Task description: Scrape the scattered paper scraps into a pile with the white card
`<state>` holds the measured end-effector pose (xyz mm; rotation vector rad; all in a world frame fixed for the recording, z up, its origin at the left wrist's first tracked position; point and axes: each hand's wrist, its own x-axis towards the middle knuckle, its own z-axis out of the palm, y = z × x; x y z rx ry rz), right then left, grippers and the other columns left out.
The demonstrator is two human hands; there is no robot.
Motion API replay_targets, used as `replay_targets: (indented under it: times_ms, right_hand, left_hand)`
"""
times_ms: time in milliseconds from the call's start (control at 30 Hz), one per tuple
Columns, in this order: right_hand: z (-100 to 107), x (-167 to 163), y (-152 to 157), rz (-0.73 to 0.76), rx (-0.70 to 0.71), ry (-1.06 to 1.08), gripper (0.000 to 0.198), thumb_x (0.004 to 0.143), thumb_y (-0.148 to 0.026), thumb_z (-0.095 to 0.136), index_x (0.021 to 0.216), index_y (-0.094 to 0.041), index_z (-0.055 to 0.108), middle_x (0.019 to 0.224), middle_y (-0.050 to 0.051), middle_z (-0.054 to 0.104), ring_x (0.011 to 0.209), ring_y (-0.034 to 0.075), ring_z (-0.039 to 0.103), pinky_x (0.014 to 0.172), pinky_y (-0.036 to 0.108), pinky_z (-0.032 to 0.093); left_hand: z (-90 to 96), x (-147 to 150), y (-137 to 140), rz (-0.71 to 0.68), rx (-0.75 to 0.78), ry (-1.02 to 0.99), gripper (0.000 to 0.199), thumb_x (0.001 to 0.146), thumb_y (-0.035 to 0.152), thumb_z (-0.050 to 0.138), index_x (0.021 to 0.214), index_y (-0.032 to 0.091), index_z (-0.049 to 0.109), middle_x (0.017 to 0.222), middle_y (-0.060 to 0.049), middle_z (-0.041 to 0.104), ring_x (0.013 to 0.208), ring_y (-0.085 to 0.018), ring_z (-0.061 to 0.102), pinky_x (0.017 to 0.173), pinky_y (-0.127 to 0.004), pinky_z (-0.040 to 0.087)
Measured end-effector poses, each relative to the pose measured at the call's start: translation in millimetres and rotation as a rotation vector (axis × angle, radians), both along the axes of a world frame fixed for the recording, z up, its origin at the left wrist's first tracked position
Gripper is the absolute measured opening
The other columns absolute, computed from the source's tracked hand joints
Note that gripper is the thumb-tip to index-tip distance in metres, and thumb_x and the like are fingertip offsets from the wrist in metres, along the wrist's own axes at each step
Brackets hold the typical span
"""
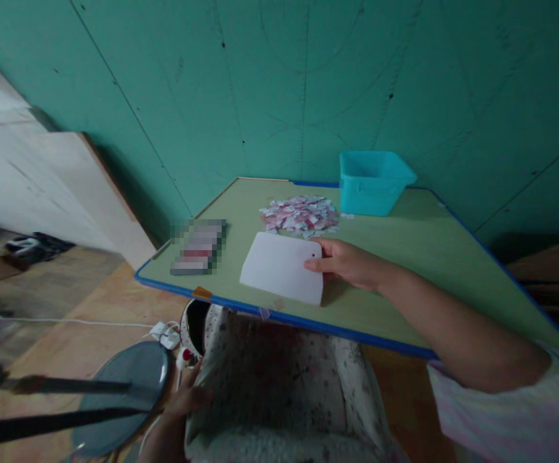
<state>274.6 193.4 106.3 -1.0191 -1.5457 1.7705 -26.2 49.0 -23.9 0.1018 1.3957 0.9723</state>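
Observation:
My right hand [340,262] pinches the right edge of a white card [279,265], thumb on top and fingers underneath. A small dark hole shows near the card's upper right corner, by my thumb. Just behind the card lies a heap of small white and pink paper pieces [301,213]. Low on the left, my left hand [186,399] is beside a spotted pale fabric [284,392] below the table edge. It is close to a small white item with a red part [186,355]. Its fingers are dim and partly hidden, so their grip is unclear.
The blue-edged green table [405,257] stands against a green wall. A turquoise bin [376,186] sits at its back right; a partly pixelated phone-like slab [200,247] lies left. A round grey stool [125,386], a white cord [77,319] and leaning boards [67,173] are at left.

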Motion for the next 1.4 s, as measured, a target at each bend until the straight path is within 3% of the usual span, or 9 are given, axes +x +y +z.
replay_targets:
  times_ms: [167, 367, 467, 533, 667, 833, 1033, 1200, 1400]
  right_hand:
    - [0, -1, -1, 0.043, -0.005, -0.026, 0.028, 0.068, -0.022, 0.062, 0.094, -0.017, 0.051, 0.081, 0.001, 0.061, 0.069, 0.010, 0.058, 0.057, 0.022, 0.050]
    - [0, -1, 0, -0.007, 0.043, -0.028, 0.029, 0.069, -0.021, 0.061, 0.096, -0.017, 0.051, 0.085, 0.002, 0.060, 0.071, 0.010, 0.057, 0.058, 0.022, 0.049]
    - [0, -5, -2, -0.032, 0.050, -0.066, 0.028, 0.069, -0.021, 0.060, 0.095, -0.017, 0.050, 0.082, 0.001, 0.059, 0.069, 0.010, 0.056, 0.056, 0.022, 0.048]
    - [0, -8, -5, 0.032, 0.060, -0.077, 0.027, 0.069, -0.023, 0.060, 0.094, -0.017, 0.050, 0.081, 0.001, 0.059, 0.069, 0.011, 0.056, 0.057, 0.023, 0.047]
    - [-1, -8, -6, 0.059, 0.102, -0.069, 0.025, 0.070, -0.025, 0.059, 0.092, -0.017, 0.050, 0.083, 0.001, 0.059, 0.071, 0.011, 0.056, 0.059, 0.024, 0.047]
    - [-2, -6, -4, 0.010, 0.126, -0.101, 0.026, 0.071, -0.024, 0.058, 0.094, -0.017, 0.048, 0.083, 0.002, 0.058, 0.071, 0.012, 0.056, 0.059, 0.025, 0.047]
    - [1, -7, -8, 0.113, 0.138, -0.085, 0.023, 0.070, -0.027, 0.060, 0.089, -0.017, 0.051, 0.082, 0.002, 0.059, 0.071, 0.012, 0.055, 0.060, 0.024, 0.046]
    - [12, 4, 3, -0.160, 0.128, 0.061, 0.031, 0.067, -0.026, 0.060, 0.097, -0.021, 0.052, 0.088, 0.002, 0.061, 0.073, 0.013, 0.057, 0.059, 0.026, 0.047]
    - [19, 29, 30, -0.764, 0.400, 0.184, 0.027, 0.067, -0.027, 0.052, 0.093, -0.021, 0.052, 0.091, 0.001, 0.061, 0.079, 0.016, 0.056, 0.065, 0.031, 0.045]
  left_hand:
    - [24.8, 28, -14, -0.069, 0.274, -0.043, 0.056, 0.056, 0.017, 0.063, 0.111, 0.020, 0.055, 0.059, -0.004, 0.068, 0.050, -0.026, 0.063, 0.043, -0.034, 0.048]
    - [20.8, 23, -1, 0.055, -0.117, 0.067, 0.072, 0.040, 0.001, 0.055, 0.110, 0.019, 0.055, 0.055, -0.001, 0.068, 0.048, -0.026, 0.062, 0.041, -0.032, 0.047]
    - [22.6, 26, -6, 0.008, 0.151, -0.015, 0.065, 0.046, 0.012, 0.064, 0.110, 0.020, 0.056, 0.063, -0.004, 0.070, 0.055, -0.028, 0.064, 0.046, -0.035, 0.049]
    - [24.3, 28, -7, -0.005, 0.193, -0.053, 0.064, 0.048, 0.015, 0.065, 0.111, 0.021, 0.055, 0.064, -0.004, 0.070, 0.057, -0.029, 0.064, 0.048, -0.036, 0.049]
    - [24.5, 27, 3, 0.062, -0.197, 0.027, 0.074, 0.041, -0.002, 0.055, 0.112, 0.019, 0.055, 0.051, 0.001, 0.066, 0.051, -0.026, 0.063, 0.044, -0.031, 0.047]
    - [30.7, 37, -7, -0.037, 0.220, -0.060, 0.060, 0.051, 0.010, 0.062, 0.110, 0.020, 0.056, 0.060, -0.003, 0.070, 0.050, -0.024, 0.064, 0.043, -0.030, 0.048]
    - [32.3, 44, -16, -0.015, 0.261, -0.091, 0.066, 0.053, 0.008, 0.063, 0.116, 0.018, 0.047, 0.064, -0.002, 0.070, 0.059, -0.024, 0.066, 0.047, -0.029, 0.050]
    - [34.9, 45, -14, -0.050, 0.249, -0.122, 0.050, 0.060, 0.005, 0.058, 0.107, 0.021, 0.053, 0.062, 0.001, 0.069, 0.059, -0.020, 0.065, 0.050, -0.027, 0.049]
    - [31.3, 48, -13, -0.116, 0.279, -0.148, 0.053, 0.064, 0.007, 0.057, 0.114, 0.022, 0.050, 0.067, 0.000, 0.069, 0.062, -0.019, 0.063, 0.052, -0.027, 0.047]
